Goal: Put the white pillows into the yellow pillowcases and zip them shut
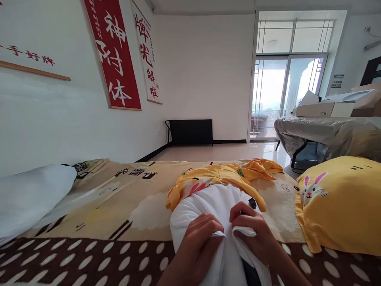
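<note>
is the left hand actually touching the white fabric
Touching. The head view shows the left hand closed on the white fabric, with a fold coming out beneath its curled fingers.

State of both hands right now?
Left hand: closed, pinching an edge of white fabric.
Right hand: closed, also gripping an edge of white fabric.
</note>
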A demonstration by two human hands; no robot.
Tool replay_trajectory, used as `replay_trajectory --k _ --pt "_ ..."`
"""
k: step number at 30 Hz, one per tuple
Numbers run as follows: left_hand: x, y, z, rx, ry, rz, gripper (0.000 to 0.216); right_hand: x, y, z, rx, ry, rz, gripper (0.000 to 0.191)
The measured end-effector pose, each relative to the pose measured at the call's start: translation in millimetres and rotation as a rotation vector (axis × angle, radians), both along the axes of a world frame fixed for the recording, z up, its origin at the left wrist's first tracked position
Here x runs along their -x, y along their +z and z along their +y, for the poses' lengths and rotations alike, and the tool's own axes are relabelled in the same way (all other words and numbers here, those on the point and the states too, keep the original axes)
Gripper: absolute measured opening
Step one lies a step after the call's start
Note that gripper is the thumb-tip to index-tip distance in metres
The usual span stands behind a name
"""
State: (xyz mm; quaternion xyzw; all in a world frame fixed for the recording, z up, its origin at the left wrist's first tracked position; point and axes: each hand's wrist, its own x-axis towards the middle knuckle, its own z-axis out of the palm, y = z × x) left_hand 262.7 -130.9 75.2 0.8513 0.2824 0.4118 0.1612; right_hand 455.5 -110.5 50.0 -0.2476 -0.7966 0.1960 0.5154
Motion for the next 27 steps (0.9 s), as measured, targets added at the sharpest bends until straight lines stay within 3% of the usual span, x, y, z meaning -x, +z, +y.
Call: replay_trajectory --k 5,7,10,13,15,17,24,27 --pt "-4 -56.3 9 0.051 0.224 -0.099 0.026 19 -13.0 0 0.102 0.138 0.111 0.023" --pt "-4 -67.4 10 0.032 0.242 -0.112 0.038 21 -17.2 6 0.154 0.159 0.114 0.023" --pt "-9 -56.9 8 0.097 0.22 0.034 0.049 22 -22.3 12 0.248 0.124 0.041 0.028" --pt "-17 -31.2 6 0.215 0.227 0.238 0.037 22 -26.3 15 0.321 0.072 -0.088 0.025" --pt "-19 -19.2 5 0.256 0.24 0.325 0.026 25 -28.2 16 0.315 0.014 -0.14 0.021" --pt "-19 -14.7 5 0.291 0.232 0.352 0.034 28 -28.3 16 0.271 -0.067 -0.164 0.017" --pt "-10 -17.2 14 0.341 0.303 0.013 0.04 19 -12.0 3 -0.035 -0.457 -0.053 0.029" --pt "-6 -13.7 15 0.378 0.306 -0.134 0.044 13 -6.5 -6 -0.158 -0.518 -0.025 0.013"
